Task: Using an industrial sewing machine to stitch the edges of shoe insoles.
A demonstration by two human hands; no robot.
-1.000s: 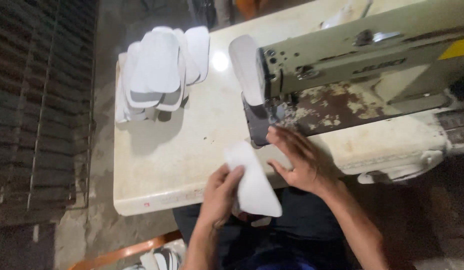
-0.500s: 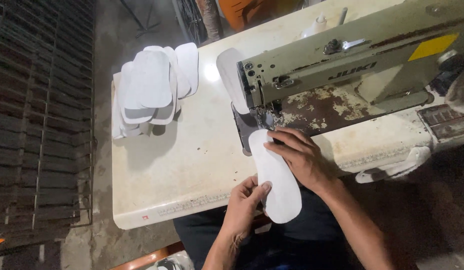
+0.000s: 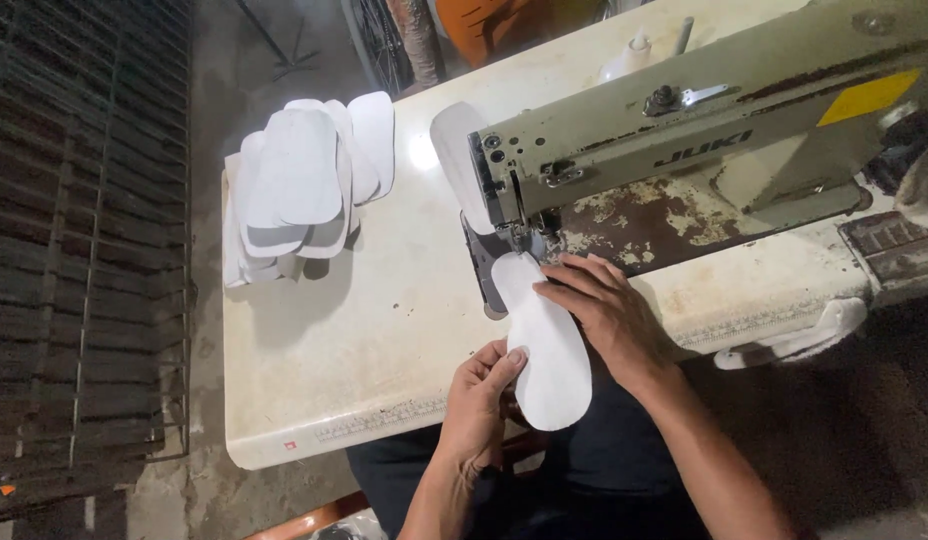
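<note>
At the far left of the table (image 3: 314, 400) a stack of white sole-shaped pieces (image 3: 302, 190) lies loosely fanned, well apart from the hands — whether these are sewn or waiting I cannot tell. Nearer the middle, the left hand (image 3: 481, 405) pinches the near edge of one white insole piece (image 3: 547, 345) between thumb and fingers. Its far tip sits at the needle of the sewing machine (image 3: 684, 140), while its near end hangs past the table edge. The right hand (image 3: 609, 315) lies flat on the piece's right side, fingers spread, pressing rather than gripping. No stitching shows — this piece looks only just begun.
</note>
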